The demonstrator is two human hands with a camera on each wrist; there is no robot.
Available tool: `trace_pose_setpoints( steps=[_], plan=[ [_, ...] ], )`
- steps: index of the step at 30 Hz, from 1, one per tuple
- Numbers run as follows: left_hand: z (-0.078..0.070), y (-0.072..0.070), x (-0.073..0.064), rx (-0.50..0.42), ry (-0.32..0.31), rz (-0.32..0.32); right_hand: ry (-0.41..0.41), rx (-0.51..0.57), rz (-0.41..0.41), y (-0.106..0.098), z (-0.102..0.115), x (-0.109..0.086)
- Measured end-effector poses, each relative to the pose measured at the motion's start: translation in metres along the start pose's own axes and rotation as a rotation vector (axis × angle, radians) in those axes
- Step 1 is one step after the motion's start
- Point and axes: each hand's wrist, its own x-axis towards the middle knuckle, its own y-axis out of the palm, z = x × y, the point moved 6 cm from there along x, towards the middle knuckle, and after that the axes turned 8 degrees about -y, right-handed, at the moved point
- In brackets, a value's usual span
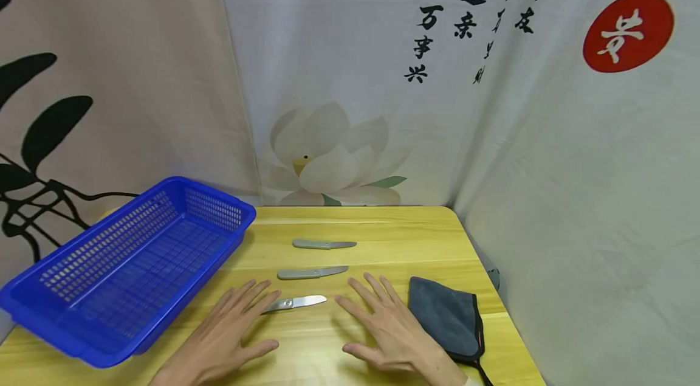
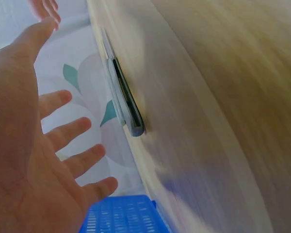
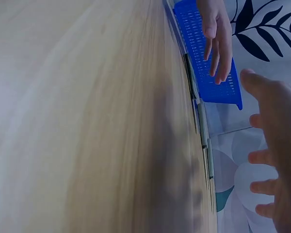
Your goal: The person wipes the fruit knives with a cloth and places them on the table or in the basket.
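Observation:
Three small knives lie roughly parallel on the wooden table. The far knife [image 1: 322, 244] and the middle knife [image 1: 312, 273] have pale grey-green handles, blades pointing right. Nearest is a knife with a shiny blade [image 1: 308, 301], its handle partly hidden behind the left fingers; the left wrist view shows a dark slot along its handle [image 2: 126, 99]. My left hand [image 1: 229, 325] hovers over the table beside this handle, fingers spread and holding nothing. To the right of the blade tip, my right hand [image 1: 388, 331] is also spread above the table with nothing in it.
A long blue plastic basket [image 1: 139, 270] stands at the table's left side. On the right, beside my right hand, lies a dark grey cloth item [image 1: 445, 316] with black edging and a cord. A printed curtain [image 1: 350, 70] hangs behind the wooden table [image 1: 394, 225].

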Motion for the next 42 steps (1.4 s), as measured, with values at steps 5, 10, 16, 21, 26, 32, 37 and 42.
trace_pose_setpoints(
  steps=[5, 10, 16, 21, 26, 32, 37, 42],
  plan=[
    [0.000, 0.006, 0.011, -0.031, -0.015, 0.031, 0.018, -0.019, -0.005, 0.000, -0.001, -0.007],
    [0.003, 0.010, 0.022, -0.038, -0.046, 0.022, 0.038, -0.029, -0.014, 0.000, -0.003, -0.016],
    [0.005, 0.017, 0.031, -0.014, -0.071, 0.059, 0.067, -0.012, -0.016, 0.000, -0.005, -0.026],
    [0.004, 0.022, 0.034, 0.008, -0.043, 0.044, 0.084, -0.022, -0.028, -0.002, -0.007, -0.030],
    [0.003, 0.029, 0.036, 0.043, -0.008, 0.045, 0.099, -0.034, -0.033, -0.004, -0.010, -0.035],
    [0.002, 0.032, 0.037, 0.061, -0.007, 0.022, 0.141, -0.014, -0.033, -0.005, -0.015, -0.043],
    [0.001, 0.033, 0.038, 0.052, 0.003, -0.002, 0.227, 0.037, -0.029, -0.006, -0.027, -0.055],
    [-0.002, 0.032, 0.037, 0.052, 0.021, -0.011, 0.361, 0.092, -0.022, -0.005, -0.045, -0.075]
  ],
)
